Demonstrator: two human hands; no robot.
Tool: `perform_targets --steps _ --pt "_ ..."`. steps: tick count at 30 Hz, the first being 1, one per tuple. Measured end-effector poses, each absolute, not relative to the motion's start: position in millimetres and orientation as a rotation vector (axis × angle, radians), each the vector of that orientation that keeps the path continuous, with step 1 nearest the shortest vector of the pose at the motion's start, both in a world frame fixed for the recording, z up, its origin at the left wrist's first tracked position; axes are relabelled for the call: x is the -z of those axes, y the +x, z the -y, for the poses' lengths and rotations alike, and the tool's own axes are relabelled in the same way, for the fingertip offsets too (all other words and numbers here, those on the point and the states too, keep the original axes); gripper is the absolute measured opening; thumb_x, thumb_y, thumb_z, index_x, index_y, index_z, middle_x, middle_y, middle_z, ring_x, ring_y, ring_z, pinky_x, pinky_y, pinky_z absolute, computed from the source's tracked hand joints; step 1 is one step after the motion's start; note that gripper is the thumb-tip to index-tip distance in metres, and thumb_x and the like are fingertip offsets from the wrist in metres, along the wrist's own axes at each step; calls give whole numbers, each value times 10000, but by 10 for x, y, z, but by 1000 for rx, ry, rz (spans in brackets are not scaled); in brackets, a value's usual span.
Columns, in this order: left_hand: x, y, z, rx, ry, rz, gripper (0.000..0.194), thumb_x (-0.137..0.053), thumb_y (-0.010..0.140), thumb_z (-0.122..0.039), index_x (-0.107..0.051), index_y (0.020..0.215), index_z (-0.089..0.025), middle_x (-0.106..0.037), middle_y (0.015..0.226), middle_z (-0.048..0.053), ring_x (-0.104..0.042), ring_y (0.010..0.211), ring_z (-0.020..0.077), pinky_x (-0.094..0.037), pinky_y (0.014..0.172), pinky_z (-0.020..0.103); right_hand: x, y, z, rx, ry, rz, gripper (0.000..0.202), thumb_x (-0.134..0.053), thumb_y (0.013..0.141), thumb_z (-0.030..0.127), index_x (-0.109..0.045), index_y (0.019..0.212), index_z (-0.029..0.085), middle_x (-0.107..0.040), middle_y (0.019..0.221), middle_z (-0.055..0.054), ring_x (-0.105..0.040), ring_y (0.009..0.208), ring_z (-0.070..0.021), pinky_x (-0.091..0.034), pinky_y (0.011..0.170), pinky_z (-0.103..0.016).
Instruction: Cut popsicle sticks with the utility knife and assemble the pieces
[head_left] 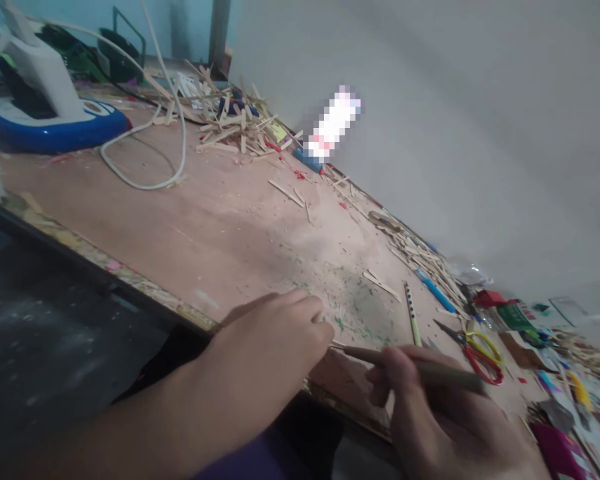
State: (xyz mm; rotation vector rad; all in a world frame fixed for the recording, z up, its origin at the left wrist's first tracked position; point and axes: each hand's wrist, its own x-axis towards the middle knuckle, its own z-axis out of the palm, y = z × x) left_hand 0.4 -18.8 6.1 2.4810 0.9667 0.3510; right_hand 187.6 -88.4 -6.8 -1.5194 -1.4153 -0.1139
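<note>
My left hand [275, 347] rests at the table's near edge, its fingers curled together; whatever they pinch is hidden. In my right hand [430, 407] is a wooden-handled tool [443, 375], gripped between thumb and fingers, with its thin tip pointing left at the fingertips of my left hand. Green and pale shavings [360, 307] lie scattered on the tabletop [180, 233] just beyond both hands. Scissors [480, 353] with red and yellow handles lie beyond my right hand, beside a dotted pencil [411, 313].
Wooden sticks [240, 127] are heaped at the back, and more sticks [410, 247] line the wall. A blue-based device [55, 137] with a looping white cable [183, 133] stands at the left. A blue pen-like item [435, 291] and mixed craft items lie right.
</note>
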Motion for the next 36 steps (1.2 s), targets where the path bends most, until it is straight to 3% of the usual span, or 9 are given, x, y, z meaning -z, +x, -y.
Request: perform_targets --steps 7,16,25,36 --pt "-4 -11 195 -491 2483 -957 268 -588 875 37 -696 876 -207 -672 951 14 -620 951 239 -489 761 356 87 1904 889 86 -1587 1396 409 -772 900 528 -717 743 154 -645 491 -19 -612 361 -171 -459 333 -257" --pt "-3 4 201 -494 2508 -958 259 -584 888 33 -690 877 -203 -674 946 18 -628 960 244 -503 768 359 52 1831 863 28 -1486 1357 370 -798 907 474 -701 752 152 -653 484 6 -585 324 -122 -458 316 -196" --pt "-22 -2 205 -482 2508 -953 257 -580 902 27 -693 894 -204 -675 952 18 -636 952 244 -493 759 363 125 1902 868 35 -1481 1408 298 -833 881 403 -708 788 148 -642 490 16 -591 341 -133 -454 323 -215" --pt "-41 14 193 -433 2523 -954 235 -604 905 9 -697 891 -207 -679 951 24 -627 933 241 -487 745 349 140 1889 903 45 -1551 1357 341 -806 887 483 -705 811 167 -673 538 -12 -632 383 -179 -488 341 -268"
